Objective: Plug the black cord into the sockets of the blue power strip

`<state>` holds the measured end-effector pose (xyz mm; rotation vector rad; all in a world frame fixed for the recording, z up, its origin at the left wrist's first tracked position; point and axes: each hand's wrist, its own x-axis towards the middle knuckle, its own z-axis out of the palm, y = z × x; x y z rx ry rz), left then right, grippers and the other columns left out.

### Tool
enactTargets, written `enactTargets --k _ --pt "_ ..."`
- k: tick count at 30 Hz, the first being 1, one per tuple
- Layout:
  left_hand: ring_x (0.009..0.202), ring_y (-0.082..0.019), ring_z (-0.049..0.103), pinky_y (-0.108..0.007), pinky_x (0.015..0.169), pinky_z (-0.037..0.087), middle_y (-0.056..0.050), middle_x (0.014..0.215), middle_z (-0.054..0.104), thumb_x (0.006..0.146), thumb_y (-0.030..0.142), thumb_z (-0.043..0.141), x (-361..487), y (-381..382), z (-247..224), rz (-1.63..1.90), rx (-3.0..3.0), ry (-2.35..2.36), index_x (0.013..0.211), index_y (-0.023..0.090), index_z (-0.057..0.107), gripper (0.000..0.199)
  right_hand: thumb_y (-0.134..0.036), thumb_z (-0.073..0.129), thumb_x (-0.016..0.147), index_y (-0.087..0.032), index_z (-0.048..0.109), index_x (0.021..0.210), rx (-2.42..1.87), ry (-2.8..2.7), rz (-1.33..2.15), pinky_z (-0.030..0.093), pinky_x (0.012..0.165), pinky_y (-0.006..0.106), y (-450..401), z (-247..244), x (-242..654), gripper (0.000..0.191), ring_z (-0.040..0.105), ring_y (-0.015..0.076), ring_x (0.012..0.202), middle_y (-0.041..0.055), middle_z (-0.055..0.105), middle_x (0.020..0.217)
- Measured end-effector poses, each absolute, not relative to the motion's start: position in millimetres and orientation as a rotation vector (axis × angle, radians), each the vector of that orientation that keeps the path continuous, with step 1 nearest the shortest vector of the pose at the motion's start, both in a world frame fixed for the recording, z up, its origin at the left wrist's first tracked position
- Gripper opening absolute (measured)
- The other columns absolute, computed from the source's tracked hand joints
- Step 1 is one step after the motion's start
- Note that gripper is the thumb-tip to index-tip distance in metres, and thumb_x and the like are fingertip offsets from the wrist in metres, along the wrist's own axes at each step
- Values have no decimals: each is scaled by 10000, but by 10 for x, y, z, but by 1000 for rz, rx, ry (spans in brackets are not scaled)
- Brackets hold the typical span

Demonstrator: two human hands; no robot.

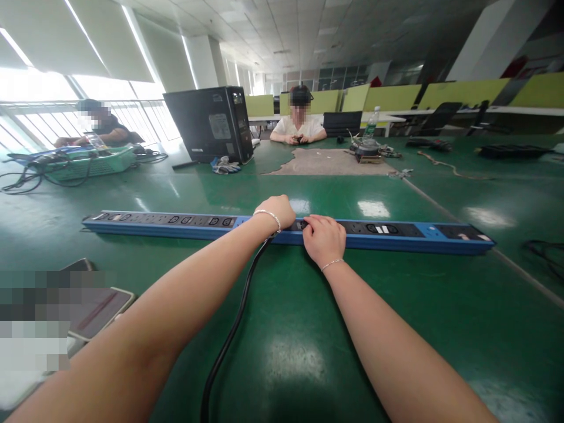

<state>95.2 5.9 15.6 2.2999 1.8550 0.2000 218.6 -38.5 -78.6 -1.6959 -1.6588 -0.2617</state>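
Observation:
A long blue power strip [379,241] with black socket panels lies across the green table in front of me. My left hand [282,211] is closed above the middle of the strip, its knuckles turned away from me. A black power cord [241,305] runs from under that hand down to the near edge of view; its end is hidden in the fist. Just to the right, my right hand [325,235] grips the strip, fingers curled over the top and thumb beside a socket. Both wrists wear thin bracelets.
A black computer tower [211,126] stands at the back left, gloves [225,165] beside it. Further left is a green basket [88,164] with cables. A phone [101,311] lies near left. One person [299,126] sits opposite, another [103,126] at far left. A bottle [371,124] stands back right.

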Motion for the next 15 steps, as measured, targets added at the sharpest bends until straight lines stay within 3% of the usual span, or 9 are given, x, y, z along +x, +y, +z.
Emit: enactTargets --k 15 --pt "980 -265 628 -336 783 492 -175 1041 658 762 329 480 1035 18 32 202 2280 1963 1092 158 567 382 -207 439 808 -243 695 943 -1670 -1633 -271 301 888 370 -369 -801 2173 292 526 201 1021 14 668 1084"
